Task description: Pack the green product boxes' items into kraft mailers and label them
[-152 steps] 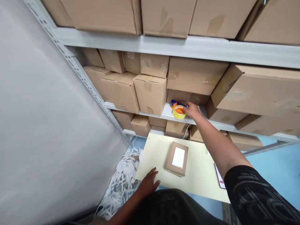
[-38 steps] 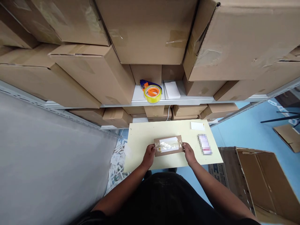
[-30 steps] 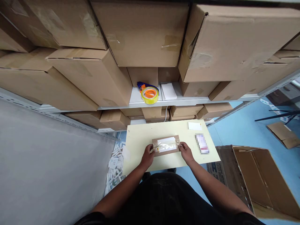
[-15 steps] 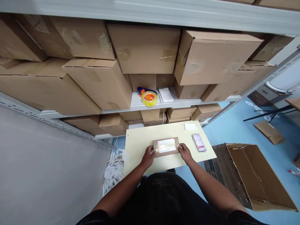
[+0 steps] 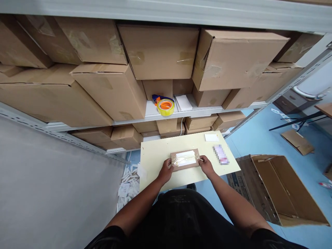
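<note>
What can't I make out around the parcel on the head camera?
Head view:
Underside of parcel: hidden by its top.
Print on label: too small, under shiny tape.
Phone screen: blurred by pixelation.
Tape dispenser: partly hidden behind yellow tape roll.

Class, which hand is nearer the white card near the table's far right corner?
Right. The right hand is at the right end of the parcel, on the person's side of the card; the left hand is at the left end, farther away.

Phone (image 5: 220, 154) pixelated, details unreadable; glare on tape (image 5: 197, 156) partly veils white label (image 5: 185, 154); brown desk (image 5: 325, 109) cut by right edge
</note>
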`<act>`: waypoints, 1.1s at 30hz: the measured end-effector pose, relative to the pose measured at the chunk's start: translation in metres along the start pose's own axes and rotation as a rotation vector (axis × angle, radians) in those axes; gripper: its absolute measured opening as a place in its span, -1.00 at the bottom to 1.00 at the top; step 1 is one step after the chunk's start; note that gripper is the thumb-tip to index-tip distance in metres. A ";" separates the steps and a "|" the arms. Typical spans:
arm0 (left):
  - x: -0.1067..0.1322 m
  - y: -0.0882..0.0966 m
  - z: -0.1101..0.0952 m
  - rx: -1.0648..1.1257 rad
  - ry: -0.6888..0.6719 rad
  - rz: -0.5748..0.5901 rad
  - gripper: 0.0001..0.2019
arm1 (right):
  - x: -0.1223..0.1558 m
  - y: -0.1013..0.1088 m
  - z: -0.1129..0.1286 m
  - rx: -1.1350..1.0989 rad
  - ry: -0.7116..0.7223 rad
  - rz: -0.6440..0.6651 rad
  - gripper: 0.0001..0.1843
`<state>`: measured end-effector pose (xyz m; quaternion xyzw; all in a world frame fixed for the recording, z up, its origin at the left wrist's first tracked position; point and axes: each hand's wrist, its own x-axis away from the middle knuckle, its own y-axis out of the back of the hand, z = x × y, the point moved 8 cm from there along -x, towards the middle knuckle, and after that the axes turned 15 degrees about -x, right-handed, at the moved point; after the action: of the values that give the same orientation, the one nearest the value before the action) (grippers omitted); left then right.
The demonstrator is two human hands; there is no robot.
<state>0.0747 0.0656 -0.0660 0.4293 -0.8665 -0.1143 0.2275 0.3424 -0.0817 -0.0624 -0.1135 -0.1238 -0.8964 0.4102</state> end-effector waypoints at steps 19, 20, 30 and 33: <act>-0.010 0.005 -0.003 -0.102 0.138 0.040 -0.63 | 0.003 0.002 0.000 0.023 -0.017 0.000 -0.58; -0.010 0.010 -0.006 -0.149 0.135 0.017 -0.66 | 0.002 0.003 0.000 0.029 -0.021 0.024 -0.58; -0.059 -0.017 -0.150 -0.595 -0.255 -0.002 -0.76 | -0.025 0.040 -0.011 0.065 -0.171 0.298 -0.63; -0.094 -0.078 -0.181 -0.671 -0.317 0.129 -0.77 | -0.036 0.053 -0.011 0.057 -0.188 0.361 -0.68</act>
<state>0.2674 0.0926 0.0330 0.2525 -0.8307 -0.4422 0.2251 0.4047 -0.0928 -0.0772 -0.2051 -0.1646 -0.7898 0.5541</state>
